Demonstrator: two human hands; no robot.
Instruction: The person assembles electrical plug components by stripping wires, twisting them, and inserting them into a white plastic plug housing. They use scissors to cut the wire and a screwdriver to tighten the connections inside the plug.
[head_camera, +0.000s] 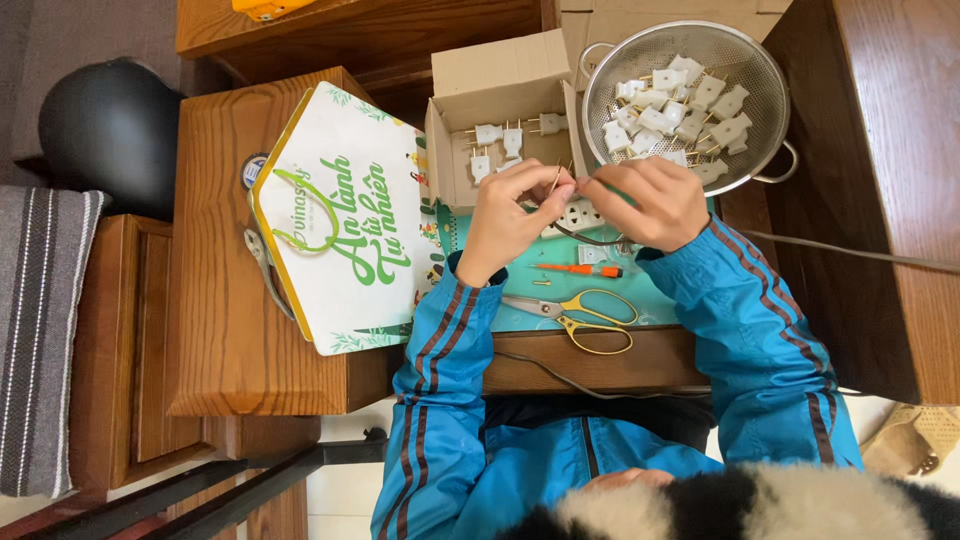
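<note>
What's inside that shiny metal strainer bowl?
The metal strainer holds a heap of white plugs with brass prongs. Whatever lies under the heap is covered, and the right hand hides its near rim.

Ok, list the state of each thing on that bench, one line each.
Left hand: pinching a thin metal pin.
Right hand: gripping a green tool.
Cardboard box: open, few plugs inside.
Metal colander: holding many white plugs.
Scissors: lying shut.
Orange screwdriver: lying flat.
</note>
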